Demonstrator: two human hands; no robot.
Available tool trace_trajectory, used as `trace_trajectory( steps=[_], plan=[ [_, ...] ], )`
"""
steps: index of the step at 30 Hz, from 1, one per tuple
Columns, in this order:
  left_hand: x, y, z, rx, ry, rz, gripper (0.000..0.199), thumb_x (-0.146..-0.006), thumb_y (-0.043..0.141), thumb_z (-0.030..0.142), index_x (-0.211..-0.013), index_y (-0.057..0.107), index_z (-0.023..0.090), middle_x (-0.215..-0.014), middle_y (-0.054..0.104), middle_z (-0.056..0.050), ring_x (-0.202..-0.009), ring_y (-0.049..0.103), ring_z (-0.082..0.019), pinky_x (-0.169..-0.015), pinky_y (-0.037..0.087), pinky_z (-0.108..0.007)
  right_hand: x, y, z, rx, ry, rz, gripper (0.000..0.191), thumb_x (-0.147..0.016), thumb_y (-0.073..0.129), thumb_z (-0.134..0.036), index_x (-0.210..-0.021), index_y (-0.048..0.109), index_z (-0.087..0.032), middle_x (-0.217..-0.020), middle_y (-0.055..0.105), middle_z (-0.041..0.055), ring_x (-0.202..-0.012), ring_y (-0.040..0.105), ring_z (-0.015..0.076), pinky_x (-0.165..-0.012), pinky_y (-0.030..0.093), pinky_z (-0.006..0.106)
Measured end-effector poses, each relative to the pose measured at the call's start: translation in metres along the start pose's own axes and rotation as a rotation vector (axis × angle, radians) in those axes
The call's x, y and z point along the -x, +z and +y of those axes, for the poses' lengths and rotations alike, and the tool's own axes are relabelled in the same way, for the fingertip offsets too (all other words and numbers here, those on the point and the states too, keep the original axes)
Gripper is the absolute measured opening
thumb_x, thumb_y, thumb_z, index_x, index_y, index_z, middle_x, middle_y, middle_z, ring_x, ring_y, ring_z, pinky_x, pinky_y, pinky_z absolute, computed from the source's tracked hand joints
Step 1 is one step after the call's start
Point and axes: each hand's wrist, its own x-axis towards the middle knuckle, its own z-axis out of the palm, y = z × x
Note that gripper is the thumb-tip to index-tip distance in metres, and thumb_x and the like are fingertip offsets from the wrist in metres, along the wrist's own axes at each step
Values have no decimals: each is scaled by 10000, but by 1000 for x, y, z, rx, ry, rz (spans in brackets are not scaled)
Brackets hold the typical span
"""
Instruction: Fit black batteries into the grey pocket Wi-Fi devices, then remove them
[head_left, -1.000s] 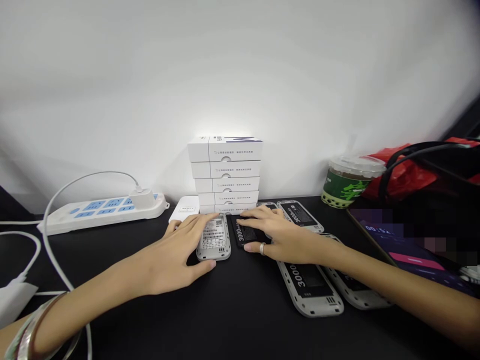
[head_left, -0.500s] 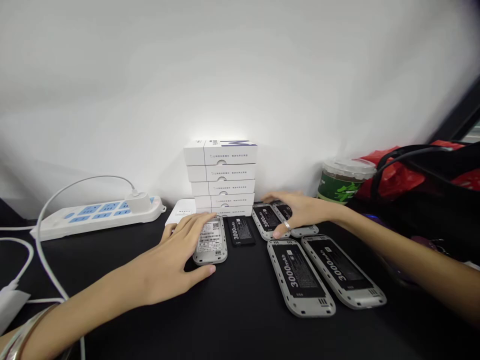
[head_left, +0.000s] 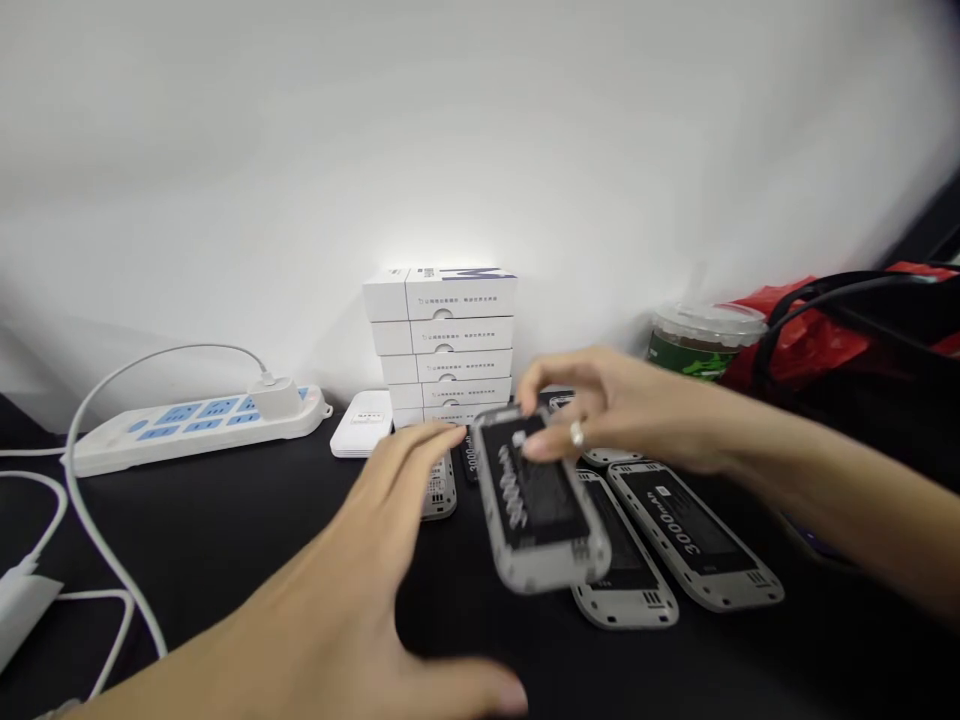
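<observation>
My right hand (head_left: pixel 592 405) pinches the top end of a grey device (head_left: pixel 547 500) with a black 3000mAh battery in it, lifted and tilted over the table. My left hand (head_left: pixel 375 560) is spread with nothing in it, its fingertips just left of that device. Behind the left fingers a grey device with a printed label (head_left: pixel 442 490) shows in part, and a loose black battery (head_left: pixel 472 460) is mostly covered. Two more devices with batteries, one partly hidden (head_left: pixel 626 600) and one in fuller view (head_left: pixel 697 540), lie at the right.
White boxes (head_left: pixel 461 335) stand stacked by the wall, with a white device (head_left: pixel 362 425) beside them. A power strip (head_left: pixel 202 430) with white cables is at left. At the right are a lidded cup (head_left: pixel 701 340), red bags (head_left: pixel 817 335) and a black strap.
My right hand has picked up one device from beside the boxes and brought it left and nearer. My left hand has come off the labelled device, moved nearer and spread wide.
</observation>
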Motion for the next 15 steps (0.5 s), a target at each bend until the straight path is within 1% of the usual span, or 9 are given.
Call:
trace_trajectory(
  steps=[1, 2, 3, 5, 6, 8, 10, 13, 15],
  plan=[
    [3, 4, 1, 22, 18, -21, 1196, -642, 898, 606, -1599, 209, 404, -1655, 317, -72, -1480, 375, -450, -1184, 412, -636, 3, 13, -1, -12, 48, -66, 298, -700, 846, -254, -805, 568, -232, -634, 611, -53, -566, 537, 111, -535, 404, 247],
    [5, 8, 0, 40, 50, -48, 1229, -625, 910, 595, -1608, 198, 402, -1645, 337, -83, -1467, 393, -459, -1165, 433, -641, 4, 25, 0, -15, 82, -114, 308, -701, 847, -234, -800, 555, -234, -586, 575, -73, -534, 497, 98, -517, 374, 234],
    [7, 12, -3, 55, 90, -79, 1220, -633, 906, 578, -1611, 198, 398, -1625, 372, -91, -1452, 417, -458, -1151, 447, -644, 5, 36, 3, -9, 94, -142, 311, -708, 843, -224, -798, 545, -236, -567, 544, -88, -510, 453, 85, -502, 349, 227],
    [9, 21, -11, 80, 155, -128, 1174, -663, 875, 546, -1611, 199, 392, -1571, 446, -99, -1412, 471, -446, -1124, 469, -647, 6, 51, 13, 47, 47, -133, 297, -724, 837, -229, -814, 554, -238, -617, 536, -86, -523, 429, 82, -507, 361, 229],
    [10, 25, -17, 88, 167, -146, 1173, -665, 863, 532, -1615, 190, 382, -1555, 462, -106, -1401, 481, -447, -1117, 471, -651, 7, 55, 19, 96, -3, -108, 274, -735, 832, -242, -829, 574, -239, -673, 556, -71, -557, 456, 92, -530, 393, 239],
    [12, 32, -26, 88, 146, -156, 1196, -658, 847, 489, -1625, 158, 353, -1555, 458, -129, -1412, 460, -463, -1126, 448, -666, 9, 61, 29, 221, -101, -47, 225, -757, 819, -272, -877, 632, -243, -824, 616, -27, -682, 552, 133, -625, 473, 278],
    [15, 37, -32, 74, 110, -163, 1218, -649, 834, 447, -1633, 124, 334, -1570, 439, -145, -1435, 422, -480, -1137, 425, -677, 13, 63, 35, 335, -168, -5, 219, -802, 788, -300, -990, 681, -263, -958, 667, 8, -841, 620, 188, -754, 515, 332],
    [15, 39, -33, 94, 103, -188, 1239, -615, 831, 455, -1623, 120, 333, -1546, 452, -147, -1417, 437, -473, -1103, 468, -658, 20, 66, 37, 443, -234, -13, 278, -862, 745, -295, -1131, 686, -259, -1102, 703, 44, -1057, 633, 247, -939, 500, 394],
    [13, 36, -28, 116, 96, -216, 1224, -601, 829, 477, -1607, 148, 326, -1501, 480, -152, -1360, 493, -454, -1060, 511, -631, 24, 68, 35, 460, -246, -59, 300, -861, 758, -309, -1140, 683, -230, -1151, 696, 64, -1129, 623, 266, -999, 484, 401]
  ],
)
